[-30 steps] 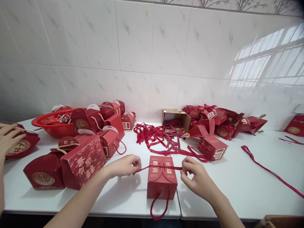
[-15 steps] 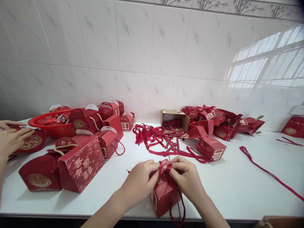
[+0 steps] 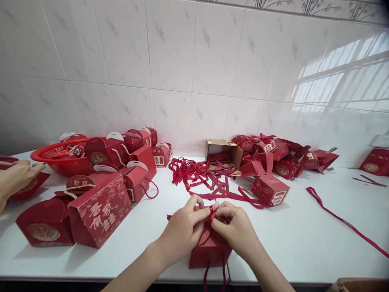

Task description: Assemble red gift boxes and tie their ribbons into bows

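Note:
A red gift box (image 3: 209, 254) stands near the table's front edge, its cord handle hanging down over that edge. Above its top, my left hand (image 3: 185, 223) pinches a red ribbon (image 3: 210, 218), with a loop of it round the fingers. My right hand (image 3: 235, 225) grips the same ribbon just to the right, thumb and fingers closed. Both hands hide most of the box's lid and the knot area. Behind them lies a tangle of loose red ribbons (image 3: 190, 170).
An open cardboard box (image 3: 225, 143) with ribbons stands by the wall, beside a heap of red boxes (image 3: 278, 156). More gift boxes (image 3: 100, 215) and a red plastic basket (image 3: 65, 164) occupy the left, where another person's hand (image 3: 18, 178) works. A single ribbon (image 3: 340, 221) lies right.
The gift box has turned, so its handle side now faces me. My left fingers have shifted around the ribbon loop. At the far left, the other person's box and hand have moved.

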`<state>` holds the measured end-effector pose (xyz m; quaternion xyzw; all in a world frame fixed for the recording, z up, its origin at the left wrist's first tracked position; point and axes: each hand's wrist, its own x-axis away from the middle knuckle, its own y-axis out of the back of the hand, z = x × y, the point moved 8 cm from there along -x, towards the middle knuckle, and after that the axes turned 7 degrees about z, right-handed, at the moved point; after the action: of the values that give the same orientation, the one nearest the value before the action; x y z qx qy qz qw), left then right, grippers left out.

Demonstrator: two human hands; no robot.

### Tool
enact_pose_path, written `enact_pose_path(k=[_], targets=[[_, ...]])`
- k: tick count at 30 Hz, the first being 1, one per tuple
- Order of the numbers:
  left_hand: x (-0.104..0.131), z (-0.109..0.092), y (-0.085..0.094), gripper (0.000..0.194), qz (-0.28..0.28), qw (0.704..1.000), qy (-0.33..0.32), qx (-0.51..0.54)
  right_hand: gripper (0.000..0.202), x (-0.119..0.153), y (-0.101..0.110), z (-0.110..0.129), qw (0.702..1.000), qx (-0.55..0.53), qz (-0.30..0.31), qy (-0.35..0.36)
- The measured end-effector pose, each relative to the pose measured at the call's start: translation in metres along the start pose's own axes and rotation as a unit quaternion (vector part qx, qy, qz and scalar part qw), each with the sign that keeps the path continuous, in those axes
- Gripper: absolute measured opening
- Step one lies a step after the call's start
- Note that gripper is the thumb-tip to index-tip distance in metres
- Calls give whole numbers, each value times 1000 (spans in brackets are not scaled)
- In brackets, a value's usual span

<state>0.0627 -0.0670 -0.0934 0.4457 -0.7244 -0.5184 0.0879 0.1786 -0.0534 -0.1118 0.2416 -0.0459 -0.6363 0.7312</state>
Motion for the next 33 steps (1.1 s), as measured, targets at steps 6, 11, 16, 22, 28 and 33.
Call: enact_pose_path(k=[6,11,16,22,28,33], targets=[[-1,5,-1,29,-5,995,-91,37,10,-4,-4,-1,997,-31,62,-25],[-3,10,-3,31,-1,985,-142,98,10,-9,-6,-2,990,-27,134,-31],[-4,15,-4,27,-9,983,-130,129,12,-14,-9,1,979,-18,204,-16],[-4,15,-3,24,-15,984,-110,140,10,-13,-7,-1,980,-10,199,-8],[0,10,-1,23,-16,986,-82,142,11,-10,-7,-3,983,-18,183,-8],[6,20,13,18,-37,991,-50,122,12,-7,9,-6,988,8,152,-17]])
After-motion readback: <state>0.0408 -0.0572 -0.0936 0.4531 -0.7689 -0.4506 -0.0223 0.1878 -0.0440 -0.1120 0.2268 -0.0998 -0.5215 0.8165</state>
